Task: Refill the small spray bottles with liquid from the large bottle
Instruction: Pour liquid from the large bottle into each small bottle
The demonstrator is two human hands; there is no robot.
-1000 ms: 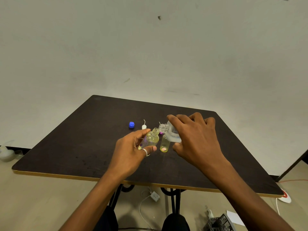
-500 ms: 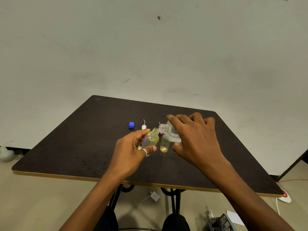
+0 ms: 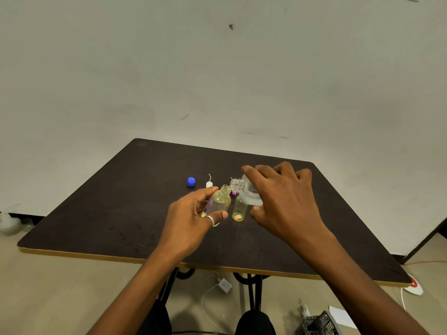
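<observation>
My left hand grips a small clear spray bottle holding yellowish liquid, tilted right, its neck open. My right hand holds the large clear bottle tipped leftward, its open mouth right at the small bottle's neck. My right hand hides most of the large bottle. A second small bottle with yellowish liquid stands upright on the dark table between my hands. Behind lie a blue cap, a white spray top with its tube, and a pink piece, mostly hidden.
The table's yellow front edge runs close to me. A pale wall rises behind the table. On the floor lie a white plug and cable, a dark basket and a white object at the far left.
</observation>
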